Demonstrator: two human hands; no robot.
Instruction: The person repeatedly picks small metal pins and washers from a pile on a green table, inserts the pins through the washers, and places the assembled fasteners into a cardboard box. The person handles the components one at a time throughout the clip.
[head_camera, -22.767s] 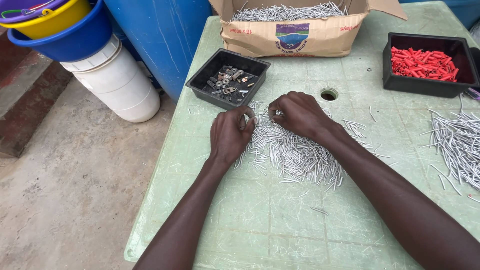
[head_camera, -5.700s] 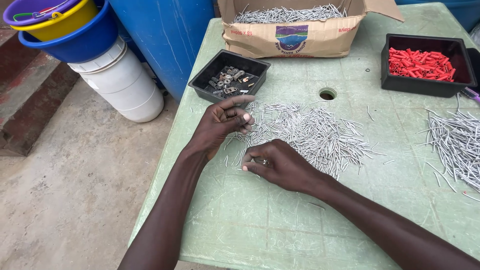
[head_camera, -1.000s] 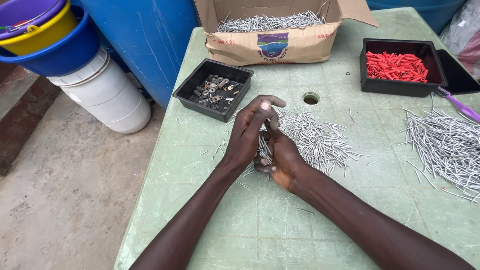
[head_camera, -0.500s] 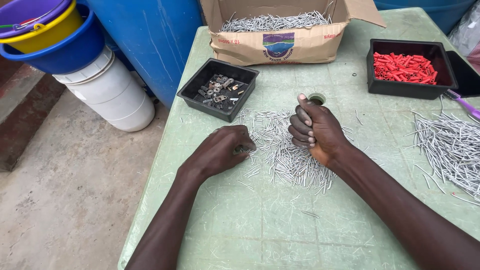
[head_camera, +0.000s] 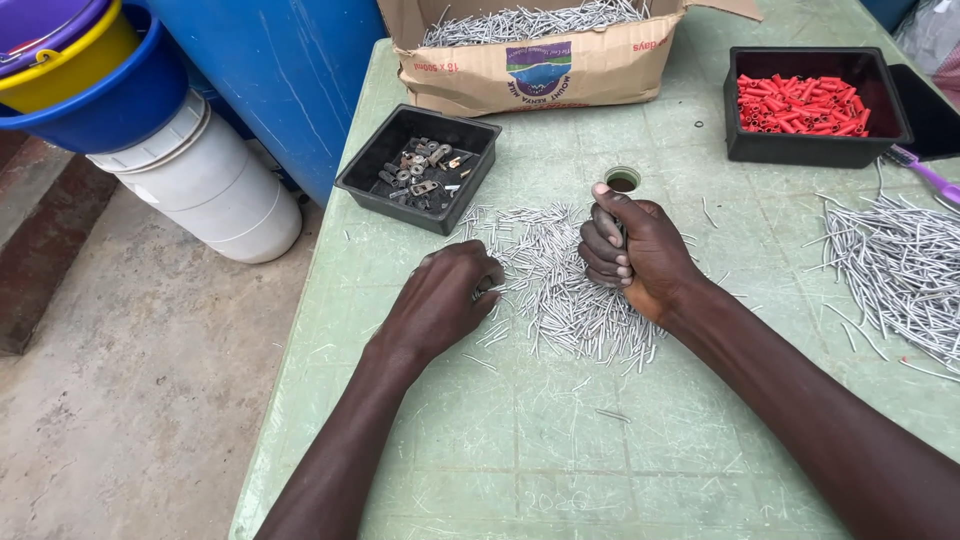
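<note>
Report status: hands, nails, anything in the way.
Right hand fisted on an upright bundle of nails. Left hand knuckles-down at the loose nail pile. Black tray of metal clips close behind; no obstruction.

Green table (head_camera: 700, 460): nail pile (head_camera: 560, 290), two black trays (head_camera: 375, 170), cardboard box (head_camera: 540, 75).

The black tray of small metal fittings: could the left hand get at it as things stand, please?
Probably yes. The left hand rests on the nail pile, just below the black tray of metal fittings, whose top is open, with nothing between them.
</note>
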